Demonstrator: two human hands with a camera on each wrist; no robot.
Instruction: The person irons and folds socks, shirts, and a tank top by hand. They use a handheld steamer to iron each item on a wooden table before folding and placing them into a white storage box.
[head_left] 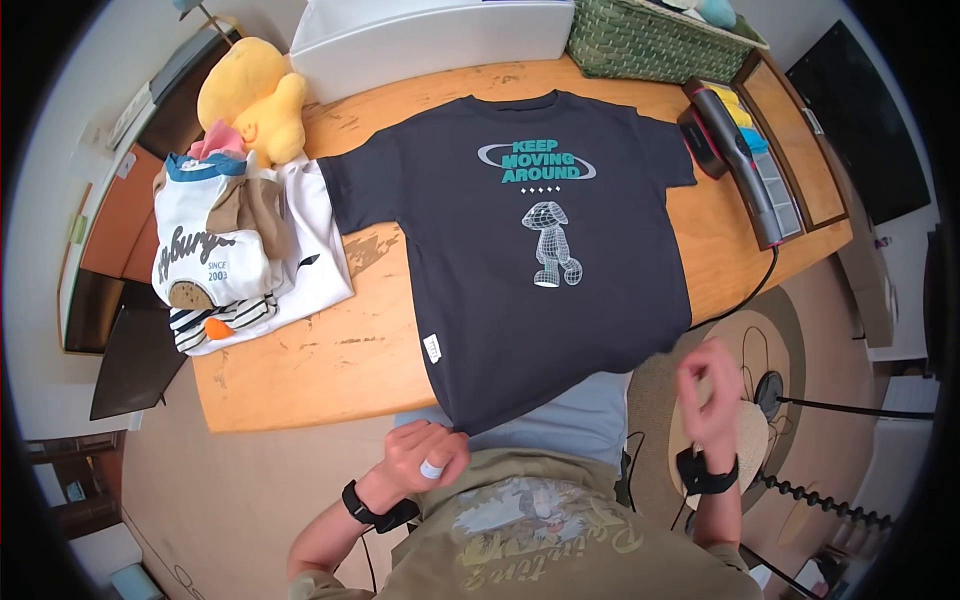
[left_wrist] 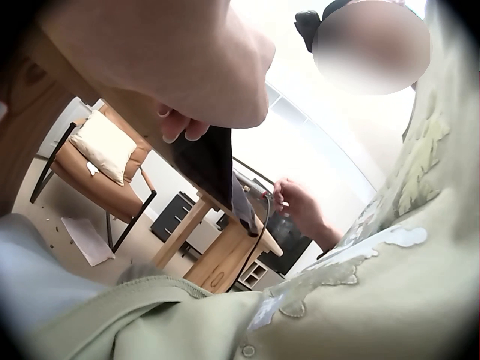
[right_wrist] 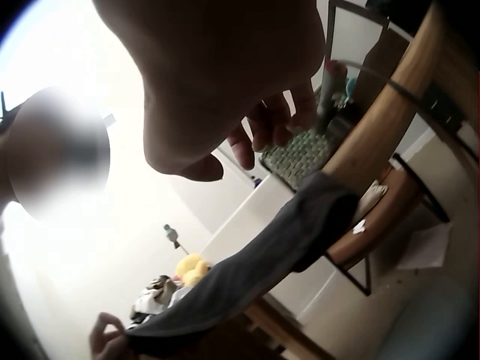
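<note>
A dark T-shirt (head_left: 470, 250) lies front side up over the table, its neck toward the back. Green lettering and a wireframe dog figure are printed on its chest. Its bottom edge hangs past the table's front edge toward the person. My left hand (head_left: 425, 455) grips the lower left corner of the hem, fingers curled on the cloth. Off the hem's right end, my right hand (head_left: 712, 390) is in the air with fingers loosely bent and nothing in them. The right wrist view shows those fingers (right_wrist: 259, 127) apart from the lifted hem (right_wrist: 255, 270).
Folded clothes (head_left: 215, 250) are piled at the table's left, below a yellow plush toy (head_left: 255, 100). Along the back stand a white bin (head_left: 430, 45) and a green woven basket (head_left: 660, 40). A corded handheld appliance (head_left: 740, 160) lies at the right beside a compartment box (head_left: 785, 190).
</note>
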